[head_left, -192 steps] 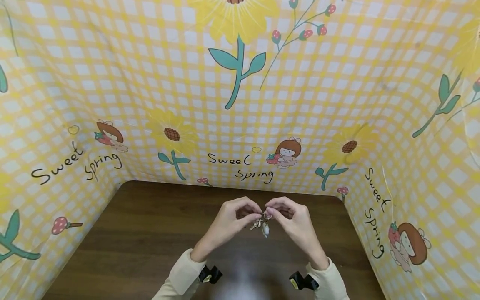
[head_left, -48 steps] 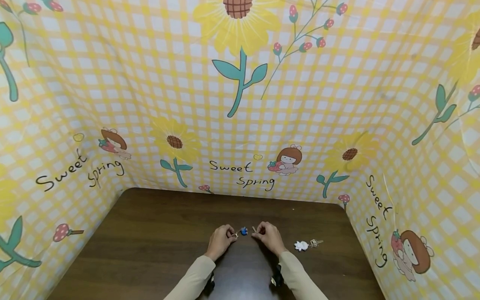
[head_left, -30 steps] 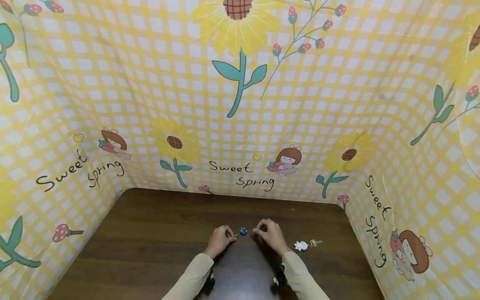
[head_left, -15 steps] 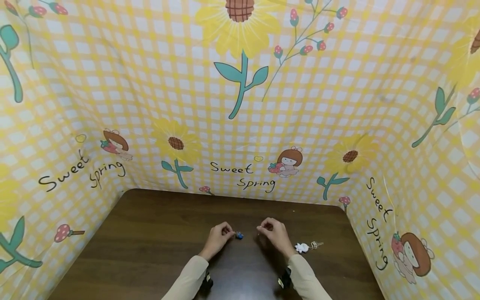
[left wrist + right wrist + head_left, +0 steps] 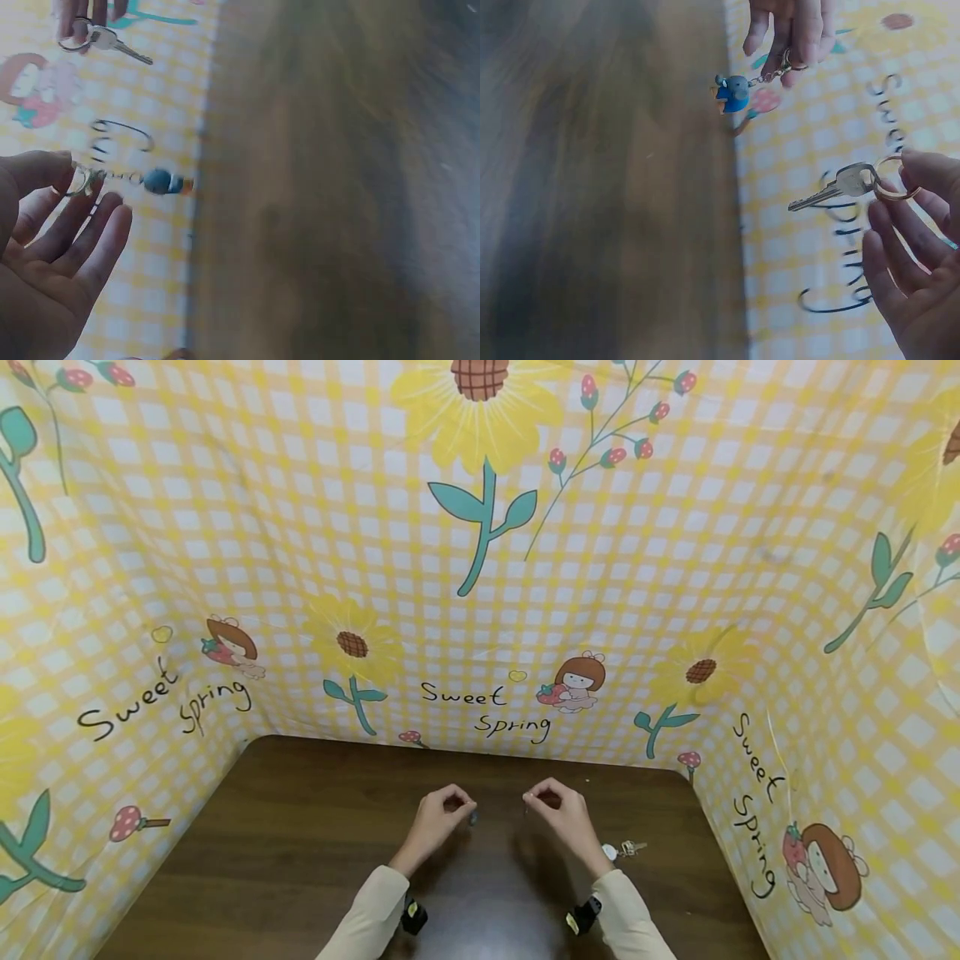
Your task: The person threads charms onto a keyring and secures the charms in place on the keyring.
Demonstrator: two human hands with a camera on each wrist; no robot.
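My left hand (image 5: 437,821) pinches the gold clasp (image 5: 84,180) of a keychain between thumb and index finger. A small blue animal charm (image 5: 733,94) with a grey head dangles from its chain. My right hand (image 5: 562,817) pinches a gold key ring (image 5: 891,197), and one silver key (image 5: 851,180) hangs from it. Both hands are raised above the table, apart from each other, and the ring and clasp are not joined. On the table by the right wrist lies a white charm (image 5: 610,852), partly hidden by that wrist, with keys (image 5: 630,849) attached.
The dark wooden table (image 5: 315,827) has a rounded back edge. A yellow checked cloth (image 5: 480,627) printed with flowers and lettering walls it in at the back and both sides.
Earlier the two hands met over one keychain; the white charm with keys later lies on the right. Lately both hands have risen and drawn apart, the blue charm lifting with the left.
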